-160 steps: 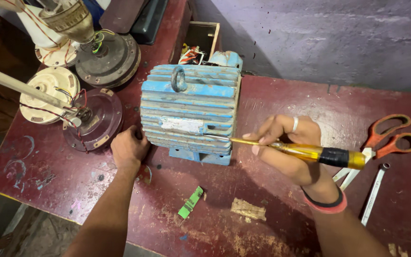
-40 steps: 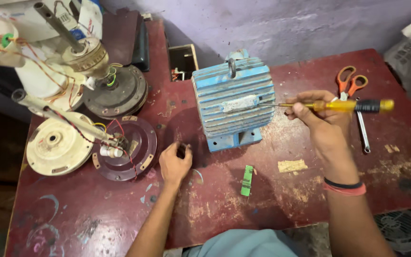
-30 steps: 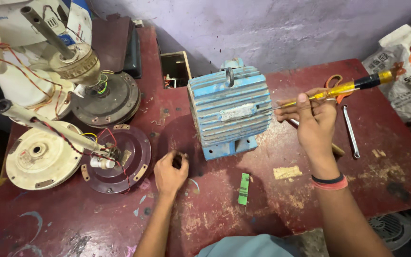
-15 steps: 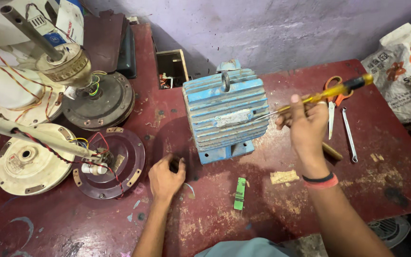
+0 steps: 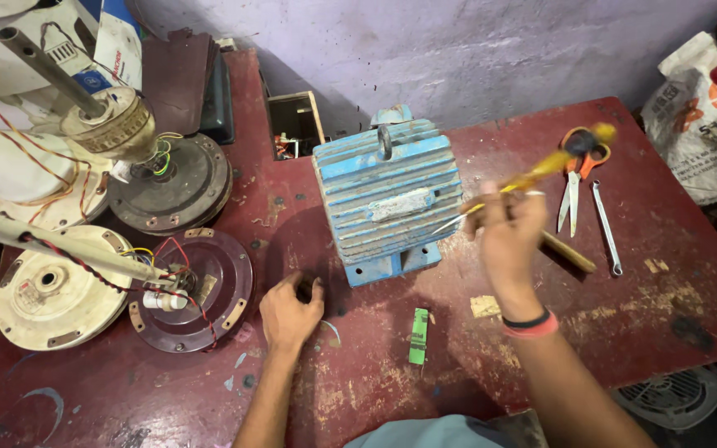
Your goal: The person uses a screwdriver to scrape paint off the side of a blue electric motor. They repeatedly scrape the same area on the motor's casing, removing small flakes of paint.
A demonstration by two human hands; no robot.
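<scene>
My right hand (image 5: 504, 236) is raised above the tabletop (image 5: 641, 307), forearm running in from about 5 o'clock, wrist cocked, fingers closed around the yellow-handled screwdriver (image 5: 533, 176). The tool is blurred; its handle points off toward 2 o'clock and its thin shaft slants down toward 8 o'clock, the tip right at the finned side of the blue motor housing (image 5: 383, 199), though I cannot tell whether it touches. That housing stands near the middle of the tabletop, at 9 o'clock from my right hand and just beside it.

My left hand (image 5: 290, 311) lies low on the tabletop, forearm coming up from 6 o'clock, fingers loosely curled with the tips on the surface; whether it pinches anything I cannot tell. The housing sits at 1 o'clock from it, near but apart. A dark red fan motor plate (image 5: 192, 290) lies at 9 o'clock of this hand, and the orange-handled scissors (image 5: 576, 178) lie at 2 o'clock of my right hand
</scene>
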